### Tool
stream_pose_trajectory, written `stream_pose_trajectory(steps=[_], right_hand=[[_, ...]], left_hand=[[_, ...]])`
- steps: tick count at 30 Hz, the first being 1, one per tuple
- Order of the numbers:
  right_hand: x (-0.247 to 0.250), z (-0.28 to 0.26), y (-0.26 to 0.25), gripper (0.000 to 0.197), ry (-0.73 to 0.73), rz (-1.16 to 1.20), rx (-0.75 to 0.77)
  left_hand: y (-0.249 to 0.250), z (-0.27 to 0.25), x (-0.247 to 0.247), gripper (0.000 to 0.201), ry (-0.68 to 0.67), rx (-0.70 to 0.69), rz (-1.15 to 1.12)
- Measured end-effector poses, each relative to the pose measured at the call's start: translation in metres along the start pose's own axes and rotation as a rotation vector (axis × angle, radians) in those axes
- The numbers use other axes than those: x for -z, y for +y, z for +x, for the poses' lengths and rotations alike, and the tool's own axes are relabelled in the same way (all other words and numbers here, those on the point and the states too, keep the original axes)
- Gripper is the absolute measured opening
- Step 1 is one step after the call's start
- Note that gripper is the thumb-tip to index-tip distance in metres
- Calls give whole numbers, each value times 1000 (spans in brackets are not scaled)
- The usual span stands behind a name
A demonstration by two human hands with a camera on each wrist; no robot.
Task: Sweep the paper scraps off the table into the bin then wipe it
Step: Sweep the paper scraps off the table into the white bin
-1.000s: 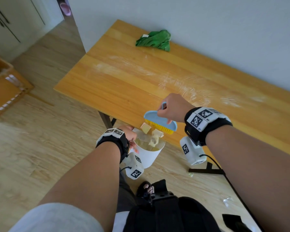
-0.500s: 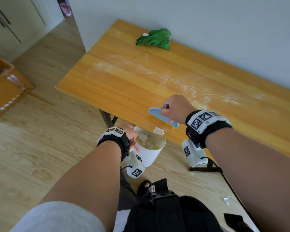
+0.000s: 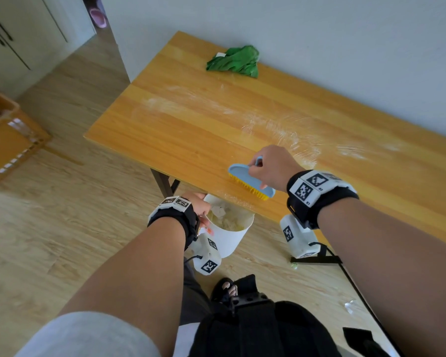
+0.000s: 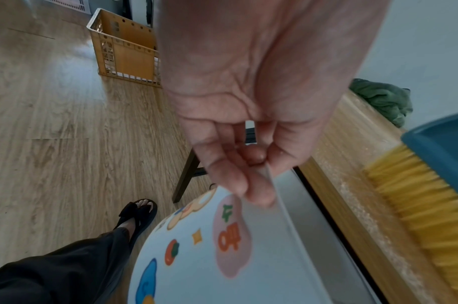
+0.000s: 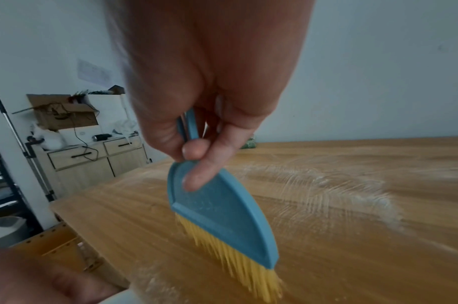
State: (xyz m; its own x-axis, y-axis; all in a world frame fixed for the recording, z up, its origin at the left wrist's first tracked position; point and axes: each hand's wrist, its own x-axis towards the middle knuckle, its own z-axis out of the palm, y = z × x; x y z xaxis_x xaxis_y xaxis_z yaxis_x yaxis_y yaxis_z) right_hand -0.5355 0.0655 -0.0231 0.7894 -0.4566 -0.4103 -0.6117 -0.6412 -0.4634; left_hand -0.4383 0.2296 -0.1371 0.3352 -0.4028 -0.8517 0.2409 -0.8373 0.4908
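Note:
My right hand (image 3: 271, 168) grips the handle of a blue brush (image 3: 250, 182) with yellow bristles (image 5: 238, 265), which touch the wooden table (image 3: 191, 130) near its front edge. My left hand (image 3: 198, 204) pinches the rim of a white bin (image 3: 229, 238) held just below that edge; in the left wrist view the fingers (image 4: 238, 174) curl over the rim above the bin's (image 4: 209, 257) coloured stickers. Paper scraps (image 3: 227, 219) lie inside the bin. White dusty streaks (image 3: 289, 135) cross the tabletop. A crumpled green cloth (image 3: 233, 61) lies at the table's far side by the wall.
An orange plastic crate (image 3: 8, 140) stands on the wooden floor at left. Black table legs (image 3: 165, 184) are under the table. My sandalled foot (image 3: 225, 289) is below the bin. A small scrap (image 3: 350, 306) lies on the floor at right. Cabinets (image 5: 92, 162) stand beyond the table's end.
The brush has moved back from the table's edge onto the tabletop, further right. The scraps that hung at the edge have dropped into the bin. My left hand keeps the bin in place.

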Motion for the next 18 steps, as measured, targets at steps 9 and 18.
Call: stream_pose_trajectory(steps=[9,18], right_hand=[[1,-2,-12,24,60,27,75],[-10,-3,-17,36,-106,-46,40]], left_hand=[[2,-9,-1,64,-32,-11,16],[-2,-14,0,54,-21,-29,13]])
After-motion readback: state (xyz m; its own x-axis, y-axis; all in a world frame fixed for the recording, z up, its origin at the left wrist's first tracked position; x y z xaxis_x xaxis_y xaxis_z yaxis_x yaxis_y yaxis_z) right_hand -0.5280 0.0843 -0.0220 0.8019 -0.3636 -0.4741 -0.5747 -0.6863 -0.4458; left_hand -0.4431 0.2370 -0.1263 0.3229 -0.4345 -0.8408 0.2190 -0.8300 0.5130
